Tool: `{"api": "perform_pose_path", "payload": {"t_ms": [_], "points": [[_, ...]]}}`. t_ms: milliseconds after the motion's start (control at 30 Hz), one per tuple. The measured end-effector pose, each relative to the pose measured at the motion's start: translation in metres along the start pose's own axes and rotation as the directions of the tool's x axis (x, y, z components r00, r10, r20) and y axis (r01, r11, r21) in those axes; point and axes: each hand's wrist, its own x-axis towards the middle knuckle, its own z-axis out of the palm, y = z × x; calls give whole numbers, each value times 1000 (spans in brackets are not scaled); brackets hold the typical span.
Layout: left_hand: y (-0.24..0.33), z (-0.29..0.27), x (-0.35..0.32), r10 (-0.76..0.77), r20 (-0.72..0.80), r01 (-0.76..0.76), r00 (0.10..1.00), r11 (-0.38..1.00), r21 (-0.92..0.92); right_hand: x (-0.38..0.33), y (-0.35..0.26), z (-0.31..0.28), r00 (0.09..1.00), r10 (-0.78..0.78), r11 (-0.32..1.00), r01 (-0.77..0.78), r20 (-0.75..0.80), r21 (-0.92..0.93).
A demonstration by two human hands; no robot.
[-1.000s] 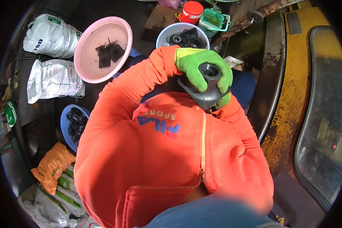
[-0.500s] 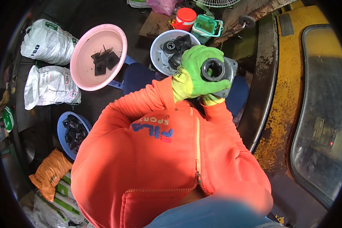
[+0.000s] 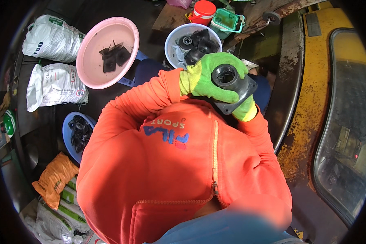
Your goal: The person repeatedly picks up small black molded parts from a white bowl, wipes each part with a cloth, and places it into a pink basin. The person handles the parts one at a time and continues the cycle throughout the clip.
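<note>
Black part point(image 3: 240, 86) clasped by two green gloves, with print on nearly every sack

I'm watching someone in an orange sweatshirt point(image 3: 162, 171) hold a black part with a square flange and a round, open neck. It sits to the right of the pink basin point(image 3: 97, 44) and nearer the wearer's chest, its mouth turned up toward the face. The left hand point(image 3: 209, 79), gloved in green with a yellow cuff, has its thumb and fingers clamped around the neck. The right hand point(image 3: 245, 110), also gloved, is against the flange from beneath; its fingers are mostly hidden, so I can't tell how they stand.

Lettering turns up all over. The sweatshirt has small pale letters with big blue ones beside them, upside down to the wearer, plus a red patch. Just left of the pink basin, the upper white sack point(image 3: 55, 38) shows a green panel and bold dark characters; the lower white sack point(image 3: 59, 85) has dark lines of text and red marks, one boxed. Farther toward the wearer from the pink basin, an orange bag point(image 3: 56, 179) bears dark print.

More black pieces lie inside the pink basin, in a pale basket point(image 3: 169, 44) to its right, and in a blue basin point(image 3: 66, 136) on its near side.
</note>
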Motion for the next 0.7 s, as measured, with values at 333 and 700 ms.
{"api": "perform_pose_path", "payload": {"t_ms": [333, 700], "points": [[-13, -24, 19, 258, 579, -116, 774, 956, -271, -19, 9, 11, 986, -71, 997, 67, 152, 36], [14, -13, 29, 158, -67, -119, 985, 912, 393, 20, 21, 5, 905, 208, 866, 6, -370, 501]]}}
